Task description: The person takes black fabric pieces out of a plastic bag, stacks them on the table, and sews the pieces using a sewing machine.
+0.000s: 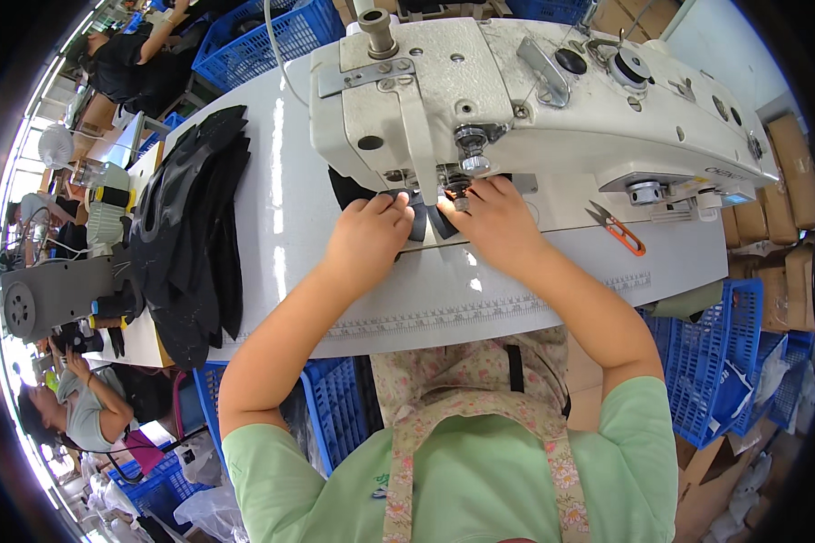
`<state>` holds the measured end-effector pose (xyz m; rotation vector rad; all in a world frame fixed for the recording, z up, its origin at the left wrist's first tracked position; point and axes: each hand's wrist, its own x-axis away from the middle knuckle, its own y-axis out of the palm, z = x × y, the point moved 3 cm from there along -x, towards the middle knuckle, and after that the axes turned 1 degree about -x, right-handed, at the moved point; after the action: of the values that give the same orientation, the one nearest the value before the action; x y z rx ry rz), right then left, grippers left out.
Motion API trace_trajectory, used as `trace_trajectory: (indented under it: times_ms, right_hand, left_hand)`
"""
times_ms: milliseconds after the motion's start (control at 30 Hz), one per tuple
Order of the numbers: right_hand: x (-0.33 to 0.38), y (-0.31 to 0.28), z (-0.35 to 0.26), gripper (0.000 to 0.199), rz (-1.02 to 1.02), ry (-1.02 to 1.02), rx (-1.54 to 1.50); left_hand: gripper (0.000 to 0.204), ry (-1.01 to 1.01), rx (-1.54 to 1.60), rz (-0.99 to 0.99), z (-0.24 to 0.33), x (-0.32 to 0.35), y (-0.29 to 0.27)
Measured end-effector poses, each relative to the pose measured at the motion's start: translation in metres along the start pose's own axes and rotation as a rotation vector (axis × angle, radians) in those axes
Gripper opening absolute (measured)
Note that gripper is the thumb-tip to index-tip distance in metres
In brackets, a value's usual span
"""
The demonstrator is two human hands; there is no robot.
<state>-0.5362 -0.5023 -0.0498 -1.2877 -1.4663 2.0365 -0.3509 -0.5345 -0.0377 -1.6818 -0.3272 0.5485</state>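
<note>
Both your hands sit flat at the needle of the sewing machine point(516, 100): your left hand point(369, 237) has its fingers curled down on the black fabric piece point(423, 220), and your right hand point(496, 220) presses the same piece from the other side, fingertips just beside the presser foot. Neither one grips; they pin the cloth against the white worktop point(317, 208). Most of the piece is hidden under your knuckles and the machine head, so you cannot tell how much of its seam is stitched. To your left a stack of black cut pieces point(190, 235) lies on the worktop, whether sewn or waiting I cannot tell. Orange-handled snips point(618, 226) rest untouched to your right.
</note>
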Motion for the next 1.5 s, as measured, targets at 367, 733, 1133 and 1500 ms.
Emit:
trace_trajectory:
  times_ms: [367, 733, 1133, 1500]
  right_hand:
    - [0.0001, -0.0008, -0.003, 0.013, 0.006, 0.003, -0.01]
    - [0.0008, -0.0012, -0.0019, 0.013, -0.024, 0.02, 0.002]
    - [0.003, -0.0059, -0.0069, 0.024, 0.018, -0.023, -0.046]
    - [0.0001, -0.004, -0.0075, 0.021, -0.016, 0.031, -0.029]
  left_hand:
    - [0.039, -0.007, -0.009, 0.008, 0.0001, 0.0022, 0.0018]
    - [0.037, -0.013, -0.011, -0.005, -0.0002, -0.003, 0.0015]
    - [0.038, -0.038, 0.085, 0.013, 0.0001, -0.0027, -0.005]
    - [0.034, -0.068, 0.193, 0.079, -0.0018, -0.0062, -0.0018]
